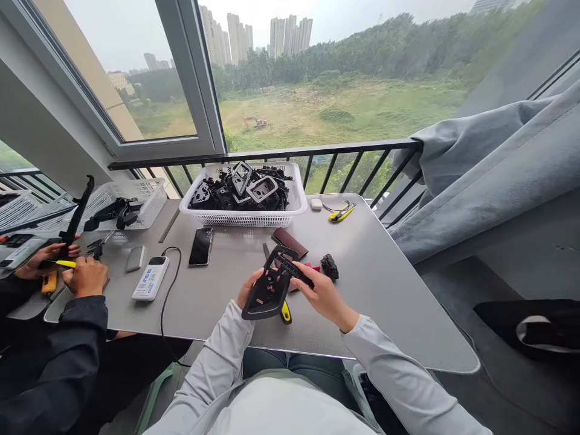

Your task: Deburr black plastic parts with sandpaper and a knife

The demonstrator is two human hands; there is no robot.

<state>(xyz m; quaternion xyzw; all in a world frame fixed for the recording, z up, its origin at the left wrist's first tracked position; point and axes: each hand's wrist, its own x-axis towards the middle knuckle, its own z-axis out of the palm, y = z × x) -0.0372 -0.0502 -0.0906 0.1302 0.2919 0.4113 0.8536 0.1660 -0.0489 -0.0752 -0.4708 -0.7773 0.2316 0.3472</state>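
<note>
My left hand [246, 290] grips the left side of a black plastic housing [260, 305], a tapered frame with a raised rim. Small pinkish pieces show inside it. My right hand [324, 294] is closed on a narrow black ridged piece [288, 264] at the housing's upper right; whether the two are joined I cannot tell. Below the housing lies a yellow-and-black tool handle [286, 313], its other end hidden. Just past my hands are a dark red folded case [290, 243] and a black clustered part [329, 266], with something red partly covered by my right hand.
A white basket [244, 219] full of black parts and grey frames stands at the table's back. Nearby lie a phone [200, 246], a cabled white power bank [151, 278] and a yellow utility knife [342, 212]. At left, a co-worker's hands [86, 277] hold a black part.
</note>
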